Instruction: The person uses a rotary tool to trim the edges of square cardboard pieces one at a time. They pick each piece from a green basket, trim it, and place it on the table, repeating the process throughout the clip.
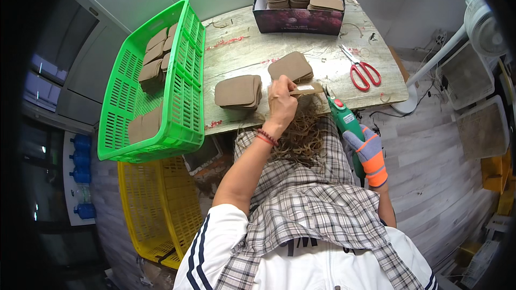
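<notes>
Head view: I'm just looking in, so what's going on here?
The bare left hand holds a thin brown piece at the table's near edge. The gloved right hand grips a green handheld tool, its tip close to that piece; contact is unclear. Brown trimmings lie below, over the checked apron. Two brown stacks stand nearby.

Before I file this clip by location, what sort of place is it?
Probably a small workshop: stacks of similar brown pieces sit in a green crate, the gloved right hand holds a green handheld tool, and thin brown strips lie heaped on the plaid apron.
</notes>
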{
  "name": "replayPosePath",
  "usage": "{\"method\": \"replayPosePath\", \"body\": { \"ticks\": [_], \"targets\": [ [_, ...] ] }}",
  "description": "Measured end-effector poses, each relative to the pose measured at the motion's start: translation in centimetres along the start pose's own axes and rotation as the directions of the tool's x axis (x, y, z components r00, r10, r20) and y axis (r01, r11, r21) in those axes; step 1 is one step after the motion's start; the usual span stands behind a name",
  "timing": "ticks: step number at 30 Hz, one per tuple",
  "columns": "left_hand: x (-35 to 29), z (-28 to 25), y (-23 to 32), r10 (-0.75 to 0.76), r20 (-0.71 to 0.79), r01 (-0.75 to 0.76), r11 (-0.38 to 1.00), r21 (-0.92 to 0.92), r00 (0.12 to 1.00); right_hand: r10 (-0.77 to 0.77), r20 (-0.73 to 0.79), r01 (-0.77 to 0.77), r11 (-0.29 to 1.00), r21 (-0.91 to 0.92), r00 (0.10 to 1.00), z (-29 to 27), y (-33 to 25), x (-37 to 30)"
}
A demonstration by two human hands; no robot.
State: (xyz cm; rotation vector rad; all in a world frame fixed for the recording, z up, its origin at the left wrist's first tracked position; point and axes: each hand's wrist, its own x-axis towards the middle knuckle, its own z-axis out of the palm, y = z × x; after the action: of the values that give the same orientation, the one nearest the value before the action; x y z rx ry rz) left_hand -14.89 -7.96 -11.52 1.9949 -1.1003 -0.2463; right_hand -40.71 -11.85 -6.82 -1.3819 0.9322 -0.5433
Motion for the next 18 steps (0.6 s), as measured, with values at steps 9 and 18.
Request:
{"method": "replayPosePath", "body": {
  "ticks": [9, 18],
  "targets": [
    [-1.4, -0.5, 2.9, -0.361, 0.154, 0.076, -0.221, -0.972, 0.92, 0.004, 0.002, -0.004, 0.999, 0.046, 1.0, 0.5, -1.5, -0.7],
    [-0.5, 0.0, 5.3, -0.381, 0.222, 0.012, -0.483, -0.876, 0.898, -0.044, 0.003, 0.044, 0.996, -0.078, 0.999, 1.9, -2.7, -0.9]
  ]
}}
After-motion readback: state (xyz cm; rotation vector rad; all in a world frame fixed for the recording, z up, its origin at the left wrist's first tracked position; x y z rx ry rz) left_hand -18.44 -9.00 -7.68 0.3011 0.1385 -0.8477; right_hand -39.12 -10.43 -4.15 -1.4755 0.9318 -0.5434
